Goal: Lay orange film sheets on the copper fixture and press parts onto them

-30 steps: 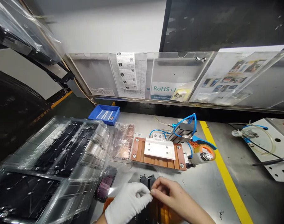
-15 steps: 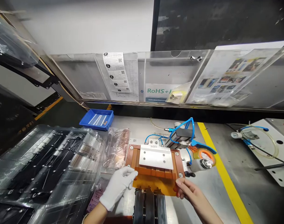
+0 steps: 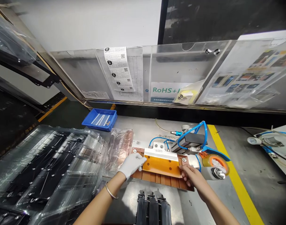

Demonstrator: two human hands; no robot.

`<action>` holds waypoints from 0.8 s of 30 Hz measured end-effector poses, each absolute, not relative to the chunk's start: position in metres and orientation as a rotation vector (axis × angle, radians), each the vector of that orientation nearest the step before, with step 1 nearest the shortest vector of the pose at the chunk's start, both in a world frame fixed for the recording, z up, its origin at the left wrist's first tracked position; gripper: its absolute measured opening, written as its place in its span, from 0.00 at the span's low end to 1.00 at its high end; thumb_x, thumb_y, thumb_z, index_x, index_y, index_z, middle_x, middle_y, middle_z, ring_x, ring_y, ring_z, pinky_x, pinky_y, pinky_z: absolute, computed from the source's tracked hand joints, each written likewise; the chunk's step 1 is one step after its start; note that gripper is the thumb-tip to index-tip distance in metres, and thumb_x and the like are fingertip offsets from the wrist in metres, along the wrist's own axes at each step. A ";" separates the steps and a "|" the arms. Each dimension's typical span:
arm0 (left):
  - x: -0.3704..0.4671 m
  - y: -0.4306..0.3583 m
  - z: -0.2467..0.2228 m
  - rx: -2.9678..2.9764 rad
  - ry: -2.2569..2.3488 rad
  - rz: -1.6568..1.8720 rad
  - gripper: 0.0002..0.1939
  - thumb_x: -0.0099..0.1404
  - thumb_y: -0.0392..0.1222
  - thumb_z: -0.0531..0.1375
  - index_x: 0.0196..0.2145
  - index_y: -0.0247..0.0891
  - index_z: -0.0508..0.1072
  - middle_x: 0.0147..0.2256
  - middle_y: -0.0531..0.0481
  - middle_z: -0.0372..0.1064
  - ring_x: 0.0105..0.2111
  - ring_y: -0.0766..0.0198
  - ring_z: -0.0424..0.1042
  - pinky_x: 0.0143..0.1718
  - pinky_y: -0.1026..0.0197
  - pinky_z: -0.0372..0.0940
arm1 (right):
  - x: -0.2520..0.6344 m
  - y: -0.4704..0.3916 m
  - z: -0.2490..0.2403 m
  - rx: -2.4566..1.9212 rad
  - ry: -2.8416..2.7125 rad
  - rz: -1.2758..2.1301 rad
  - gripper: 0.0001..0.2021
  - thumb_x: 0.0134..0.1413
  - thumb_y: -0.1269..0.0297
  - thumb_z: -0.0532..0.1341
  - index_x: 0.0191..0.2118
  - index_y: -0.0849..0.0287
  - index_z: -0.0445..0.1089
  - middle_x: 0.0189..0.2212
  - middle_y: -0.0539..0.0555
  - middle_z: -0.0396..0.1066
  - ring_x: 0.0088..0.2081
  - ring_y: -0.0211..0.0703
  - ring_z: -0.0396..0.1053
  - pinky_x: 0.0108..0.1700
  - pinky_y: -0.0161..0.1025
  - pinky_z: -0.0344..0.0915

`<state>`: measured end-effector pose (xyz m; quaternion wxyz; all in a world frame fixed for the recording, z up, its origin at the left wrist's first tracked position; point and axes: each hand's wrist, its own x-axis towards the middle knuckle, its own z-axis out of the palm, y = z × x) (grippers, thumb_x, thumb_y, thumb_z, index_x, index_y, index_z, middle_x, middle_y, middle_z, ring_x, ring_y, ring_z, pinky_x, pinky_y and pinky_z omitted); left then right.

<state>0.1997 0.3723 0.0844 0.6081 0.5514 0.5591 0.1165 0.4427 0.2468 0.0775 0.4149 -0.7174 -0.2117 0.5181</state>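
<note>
Film (image 3: 162,165), thin, glossy and amber, lies flat on the brown jig (image 3: 157,178) in the middle of the grey metal table (image 3: 204,200). The left hand (image 3: 131,164), in a white glove, pinches its left edge; the bare right hand (image 3: 192,177) presses its fingers closed on the right edge. Black ribbed parts (image 3: 153,208) stand just below the jig. Clear plastic trays (image 3: 51,168) lie at left.

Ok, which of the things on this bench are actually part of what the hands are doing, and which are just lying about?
In use:
- left hand, gloved
- right hand, bare
- amber film, held at both ends
- brown fixture under it

Lying about:
- blue bin
- tape roll
- clear trays
- black parts
</note>
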 end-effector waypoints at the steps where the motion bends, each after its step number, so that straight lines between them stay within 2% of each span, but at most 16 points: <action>1: 0.200 0.373 0.084 1.276 1.299 0.268 0.12 0.56 0.47 0.60 0.21 0.41 0.64 0.14 0.59 0.64 0.17 0.66 0.65 0.29 0.62 0.60 | 0.444 0.248 0.075 -1.808 -0.526 1.306 0.15 0.42 0.49 0.64 0.22 0.55 0.63 0.17 0.45 0.63 0.18 0.35 0.57 0.17 0.31 0.51; 8: 0.203 0.374 0.088 1.258 1.347 0.253 0.12 0.60 0.43 0.60 0.21 0.40 0.64 0.12 0.61 0.62 0.16 0.67 0.65 0.26 0.63 0.59 | 0.451 0.252 0.060 -1.872 -0.527 1.328 0.15 0.41 0.48 0.62 0.25 0.55 0.64 0.17 0.45 0.63 0.17 0.35 0.57 0.16 0.31 0.50; 13: 0.203 0.374 0.088 1.240 1.380 0.262 0.11 0.59 0.40 0.61 0.22 0.40 0.64 0.13 0.61 0.63 0.16 0.67 0.64 0.26 0.64 0.60 | 0.453 0.254 0.052 -1.954 -0.589 1.303 0.17 0.39 0.46 0.60 0.24 0.54 0.61 0.16 0.44 0.62 0.17 0.35 0.59 0.16 0.30 0.51; 19: 0.203 0.367 0.080 1.248 1.393 0.308 0.11 0.60 0.45 0.60 0.24 0.41 0.64 0.13 0.61 0.63 0.17 0.67 0.64 0.27 0.65 0.60 | 0.467 0.249 0.067 -2.105 -0.740 1.199 0.22 0.38 0.40 0.63 0.21 0.53 0.59 0.12 0.45 0.60 0.15 0.36 0.57 0.17 0.33 0.51; 22: 0.203 0.364 0.082 1.309 1.388 0.291 0.13 0.62 0.48 0.59 0.23 0.40 0.64 0.13 0.61 0.62 0.18 0.68 0.64 0.31 0.64 0.63 | 0.484 0.235 0.083 -2.167 -0.857 1.113 0.22 0.39 0.38 0.62 0.21 0.53 0.63 0.15 0.48 0.65 0.19 0.42 0.62 0.23 0.38 0.60; 24: 0.202 0.365 0.085 1.378 1.394 0.250 0.15 0.61 0.49 0.61 0.22 0.40 0.65 0.15 0.60 0.63 0.21 0.67 0.67 0.34 0.63 0.64 | 0.496 0.221 0.091 -2.193 -0.961 1.060 0.22 0.37 0.37 0.62 0.23 0.53 0.69 0.21 0.52 0.72 0.26 0.48 0.68 0.32 0.43 0.66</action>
